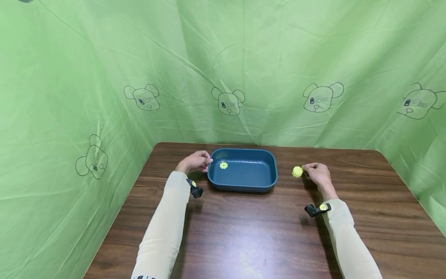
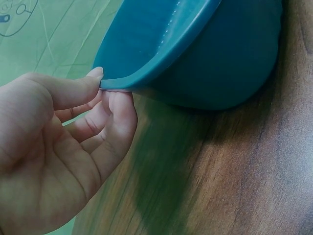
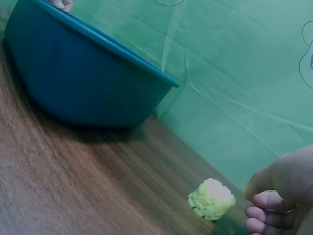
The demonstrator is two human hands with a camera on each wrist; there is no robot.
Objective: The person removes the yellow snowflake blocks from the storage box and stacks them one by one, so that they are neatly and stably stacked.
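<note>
A dark blue rectangular basin (image 1: 242, 189) stands on the wooden table. My left hand (image 1: 198, 160) pinches its left rim, thumb on top and fingers curled beneath, as the left wrist view shows. Inside the basin, toward its left end, lies a flat yellow flower-shaped piece (image 1: 223, 165). To the right of the basin stands a short yellow stack (image 3: 211, 199) of what look like the same flower-shaped pieces. My right hand (image 1: 318, 173) is just right of this stack, fingers loosely bent and thumb toward it. In the right wrist view a small gap separates them.
The brown wooden table (image 1: 223, 236) extends toward me and to both sides. A green curtain (image 1: 271, 50) printed with bear heads encloses the back and sides. Each wrist carries a black camera (image 1: 318, 210) on a strap.
</note>
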